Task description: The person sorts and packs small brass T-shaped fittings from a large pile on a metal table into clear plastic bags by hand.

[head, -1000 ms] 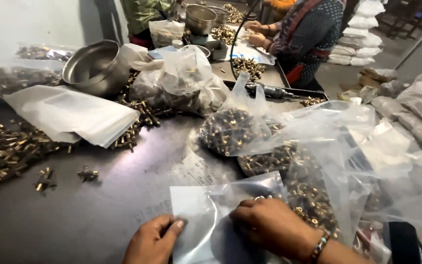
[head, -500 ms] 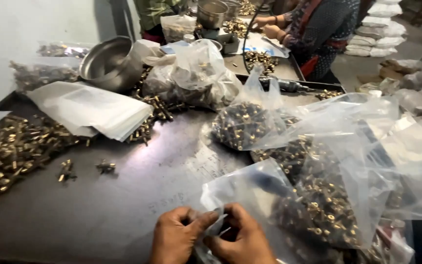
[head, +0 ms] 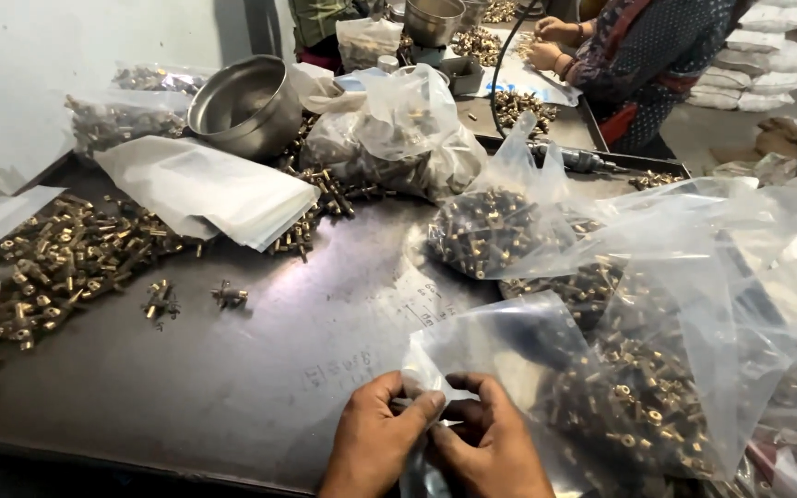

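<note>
Clear plastic bag (head: 495, 346) edge pinched, both hands (head: 435, 443) curled together, fingertips meeting

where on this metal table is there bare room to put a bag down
The widest bare patch of the table lies between the brass fittings heap on the left and the clear bag that both hands pinch. The back, around the steel bowl, and the right, under filled bags, are crowded.

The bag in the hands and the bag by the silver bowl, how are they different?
The bag in the hands looks empty and flat; the bag by the silver bowl bulges with small metal parts. Both hands, left hand and right hand, pinch the first at its edge; nobody touches the second. Both are clear plastic.
</note>
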